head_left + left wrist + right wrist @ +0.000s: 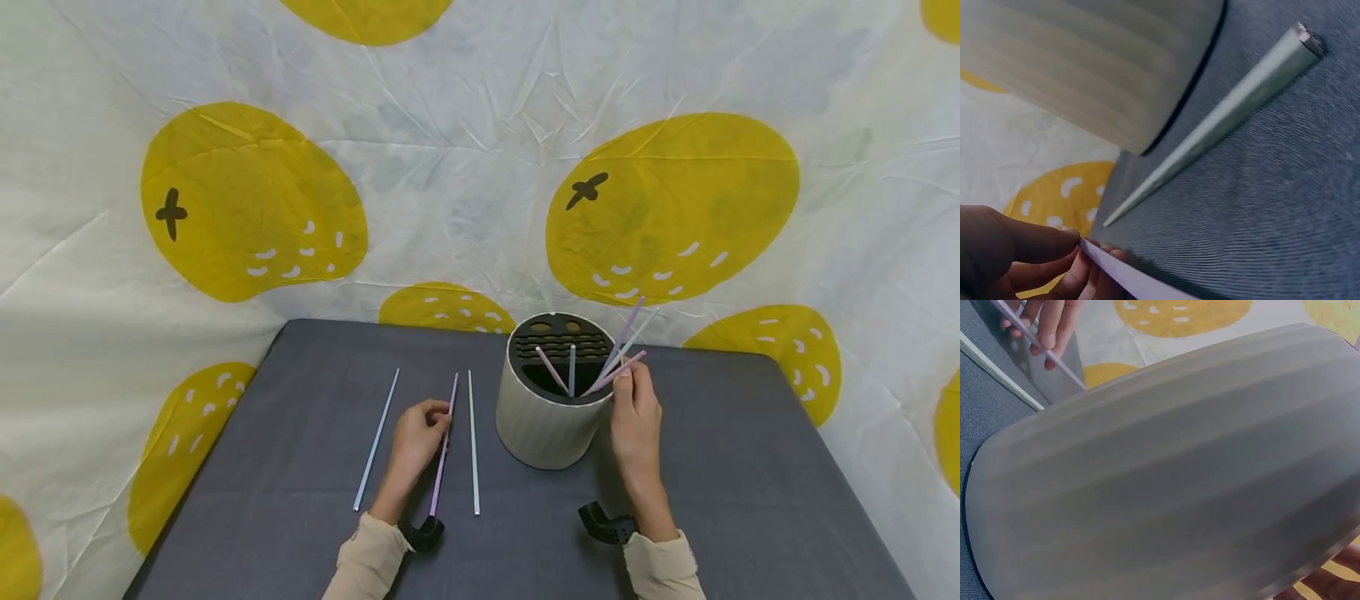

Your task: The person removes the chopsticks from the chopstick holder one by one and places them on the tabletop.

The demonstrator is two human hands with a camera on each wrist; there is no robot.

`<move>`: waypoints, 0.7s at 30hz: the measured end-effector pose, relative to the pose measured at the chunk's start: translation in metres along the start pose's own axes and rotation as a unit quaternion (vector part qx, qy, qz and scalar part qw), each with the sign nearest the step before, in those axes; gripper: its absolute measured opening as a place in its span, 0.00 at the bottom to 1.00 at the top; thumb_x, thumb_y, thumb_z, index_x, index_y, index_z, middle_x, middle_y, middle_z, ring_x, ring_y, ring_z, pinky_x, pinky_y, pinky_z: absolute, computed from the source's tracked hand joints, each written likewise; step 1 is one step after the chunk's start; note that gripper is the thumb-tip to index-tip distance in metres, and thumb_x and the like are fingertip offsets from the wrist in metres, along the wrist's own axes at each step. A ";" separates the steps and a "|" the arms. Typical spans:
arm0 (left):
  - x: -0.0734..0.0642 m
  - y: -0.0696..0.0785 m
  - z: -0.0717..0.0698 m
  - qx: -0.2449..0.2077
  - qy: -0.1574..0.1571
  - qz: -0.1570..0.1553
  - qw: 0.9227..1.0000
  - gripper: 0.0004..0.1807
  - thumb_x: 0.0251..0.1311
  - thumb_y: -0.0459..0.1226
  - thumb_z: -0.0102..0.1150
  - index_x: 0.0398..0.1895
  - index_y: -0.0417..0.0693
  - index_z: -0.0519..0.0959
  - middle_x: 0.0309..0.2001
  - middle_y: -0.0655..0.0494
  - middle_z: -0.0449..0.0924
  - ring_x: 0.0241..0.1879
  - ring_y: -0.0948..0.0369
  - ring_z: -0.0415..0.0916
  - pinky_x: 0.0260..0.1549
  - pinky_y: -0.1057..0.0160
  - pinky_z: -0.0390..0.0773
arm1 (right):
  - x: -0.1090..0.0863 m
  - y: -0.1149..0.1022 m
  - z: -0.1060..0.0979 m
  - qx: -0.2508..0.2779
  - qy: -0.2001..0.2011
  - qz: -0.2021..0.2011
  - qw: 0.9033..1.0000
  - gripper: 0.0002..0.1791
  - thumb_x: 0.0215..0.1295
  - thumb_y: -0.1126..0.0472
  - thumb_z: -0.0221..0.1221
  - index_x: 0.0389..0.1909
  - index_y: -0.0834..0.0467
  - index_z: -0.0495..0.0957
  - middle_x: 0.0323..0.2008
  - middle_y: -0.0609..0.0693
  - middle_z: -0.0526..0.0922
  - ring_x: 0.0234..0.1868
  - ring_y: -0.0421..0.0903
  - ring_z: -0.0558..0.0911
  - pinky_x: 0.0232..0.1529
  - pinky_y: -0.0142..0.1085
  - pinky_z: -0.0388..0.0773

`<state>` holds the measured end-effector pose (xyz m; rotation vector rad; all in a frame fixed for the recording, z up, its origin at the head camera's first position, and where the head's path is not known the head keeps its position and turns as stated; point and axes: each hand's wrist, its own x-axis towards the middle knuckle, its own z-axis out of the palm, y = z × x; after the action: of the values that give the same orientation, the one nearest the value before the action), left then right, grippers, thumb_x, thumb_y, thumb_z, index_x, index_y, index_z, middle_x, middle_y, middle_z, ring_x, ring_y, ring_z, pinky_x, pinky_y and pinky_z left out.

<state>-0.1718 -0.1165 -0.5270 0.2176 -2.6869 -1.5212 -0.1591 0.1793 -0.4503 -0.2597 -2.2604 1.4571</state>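
Observation:
My left hand (418, 437) pinches a thin purple stick (437, 483) between thumb and fingers near its upper part; the left wrist view shows the fingertips on the stick (1125, 275). A blue stick (377, 437) lies to the left of that hand, and a pale green-white stick (473, 442) to its right. A round cream pen holder (536, 425) with a black slotted top stands upright further right. Several coloured sticks lean in its front opening, among them a pink stick (553, 371). At the holder's right rim, my right hand (636, 425) holds its side; some fingers are hidden.
The dark grey cloth-covered table (750, 467) spreads beneath everything. Behind its far edge hangs a white curtain (457, 208) with yellow fruit prints. Both wrists carry black camera mounts, one of them a right mount (606, 525) over the table.

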 end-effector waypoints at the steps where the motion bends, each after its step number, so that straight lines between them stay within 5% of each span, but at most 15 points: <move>1: 0.000 -0.002 0.001 0.018 0.004 0.006 1.000 0.09 0.65 0.32 0.66 0.46 0.43 0.89 0.32 0.52 0.87 0.23 0.65 0.79 0.27 0.64 0.77 | 0.000 0.000 0.000 0.000 -0.001 0.000 1.000 0.19 0.85 0.49 0.41 0.51 0.58 0.75 0.30 0.49 0.67 0.30 0.44 0.67 0.32 0.37 0.61; 5: 0.001 -0.005 0.006 0.075 0.022 0.022 0.997 0.08 0.63 0.35 0.68 0.44 0.46 0.89 0.31 0.56 0.88 0.30 0.62 0.78 0.32 0.59 0.75 | 0.000 0.000 0.000 0.000 -0.001 0.002 1.000 0.20 0.84 0.49 0.41 0.51 0.58 0.75 0.31 0.48 0.69 0.30 0.43 0.68 0.33 0.36 0.62; 21: -0.004 -0.001 0.015 0.163 0.063 0.038 0.984 0.07 0.63 0.38 0.71 0.43 0.50 0.87 0.27 0.59 0.82 0.26 0.59 0.78 0.25 0.56 0.75 | 0.001 0.001 0.001 0.003 0.003 -0.004 1.000 0.19 0.84 0.50 0.41 0.52 0.59 0.75 0.31 0.50 0.66 0.31 0.44 0.67 0.32 0.38 0.59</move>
<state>-0.1698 -0.1038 -0.5355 0.2124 -2.7892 -1.0040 -0.1604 0.1790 -0.4510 -0.2532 -2.2494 1.4574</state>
